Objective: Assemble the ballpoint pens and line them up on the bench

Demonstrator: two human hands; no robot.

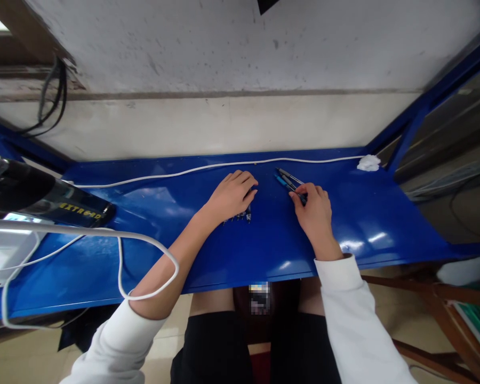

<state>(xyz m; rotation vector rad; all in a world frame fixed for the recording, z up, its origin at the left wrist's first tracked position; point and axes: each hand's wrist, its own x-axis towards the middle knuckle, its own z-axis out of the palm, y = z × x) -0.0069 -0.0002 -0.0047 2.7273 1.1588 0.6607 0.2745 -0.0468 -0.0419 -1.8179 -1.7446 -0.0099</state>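
Note:
My left hand [232, 194] curves over a row of several pens [248, 215] on the blue table [260, 245]. Only the pens' tips and one barrel show below that hand; the rest is hidden under the palm. To the right, my right hand [315, 209] has thumb and fingers closed around a few pens [288, 180], one with a blue part and one grey and clear. Their far ends point up and left, toward the wall. A gap of bare blue surface separates the two hands.
A white cable [208, 166] runs along the back edge to a white crumpled lump [368, 162]. Another white cable [148, 234] loops over my left forearm. A black bottle [44, 192] lies at left by a white box [8, 256]. Behind stands a wall [240, 125].

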